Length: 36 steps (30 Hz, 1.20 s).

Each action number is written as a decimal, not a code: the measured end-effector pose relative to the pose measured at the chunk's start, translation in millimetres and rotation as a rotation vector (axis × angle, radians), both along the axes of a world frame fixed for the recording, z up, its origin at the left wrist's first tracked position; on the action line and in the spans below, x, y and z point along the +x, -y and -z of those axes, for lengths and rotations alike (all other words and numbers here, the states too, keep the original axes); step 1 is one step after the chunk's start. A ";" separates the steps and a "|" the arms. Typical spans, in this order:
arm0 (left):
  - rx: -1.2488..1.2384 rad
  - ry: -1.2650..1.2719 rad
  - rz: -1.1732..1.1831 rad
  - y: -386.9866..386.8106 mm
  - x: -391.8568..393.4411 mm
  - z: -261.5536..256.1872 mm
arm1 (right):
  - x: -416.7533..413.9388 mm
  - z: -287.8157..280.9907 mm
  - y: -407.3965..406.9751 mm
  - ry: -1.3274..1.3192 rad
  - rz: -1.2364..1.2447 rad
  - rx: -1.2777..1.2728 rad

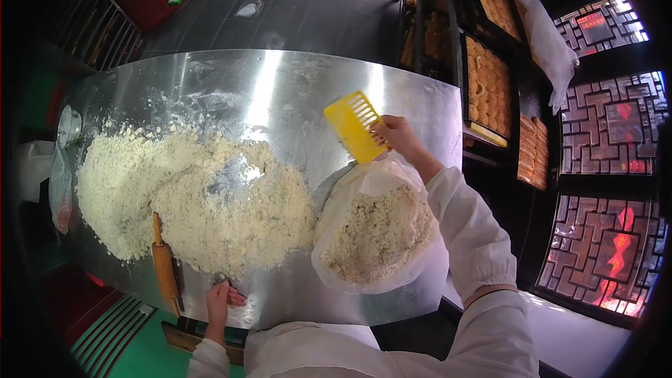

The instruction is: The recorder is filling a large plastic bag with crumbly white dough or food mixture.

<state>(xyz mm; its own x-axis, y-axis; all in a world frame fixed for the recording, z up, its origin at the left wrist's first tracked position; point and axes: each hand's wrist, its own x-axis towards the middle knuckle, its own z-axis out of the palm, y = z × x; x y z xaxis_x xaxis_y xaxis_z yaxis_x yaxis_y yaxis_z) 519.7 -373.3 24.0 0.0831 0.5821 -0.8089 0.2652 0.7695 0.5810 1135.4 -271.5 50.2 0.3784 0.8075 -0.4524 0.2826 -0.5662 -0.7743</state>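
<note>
My right hand (396, 136) grips a yellow plastic dough scraper (350, 125) by its slotted side, just above the far edge of a clear plastic bag (328, 268). Inside the bag is a crumbly, pale mixture (378, 231). A wide spread of crumbly, floury dough (236, 220) covers the left and middle of the metal table (304, 89). Near the table's front edge is my left hand (224, 298), its fingers partly curled and apart, with no object seen in it. A wooden rolling pin (166, 270) lies to its left, its far handle touching the crumbs.
Racks at the right hold trays of round pastries (488, 86), with a plastic sheet (546, 42) hanging over them. At the table's left end lies another plastic bag (62, 184). A wooden drawer (184, 337) sticks out below the front edge.
</note>
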 end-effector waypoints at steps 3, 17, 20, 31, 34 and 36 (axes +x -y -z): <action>-0.005 0.005 0.067 -2.4 9.7 -4.3 | -73.0 -50.8 -19.0 0.039 -0.196 0.090; 0.031 0.434 0.298 15.6 216.1 -11.7 | 78.5 4.5 153.9 -0.514 0.482 0.295; -0.056 0.365 0.291 15.7 227.4 -5.7 | 67.8 23.6 159.7 -0.637 0.490 0.286; 0.153 0.315 0.734 39.2 291.5 -48.0 | 47.7 33.3 202.7 -0.715 0.543 0.044; 0.363 0.338 0.768 54.1 303.1 -59.1 | 51.9 20.6 223.3 -0.739 0.543 0.010; 0.320 0.321 0.831 67.8 313.0 -43.5 | 82.2 24.7 235.2 -0.644 0.485 0.058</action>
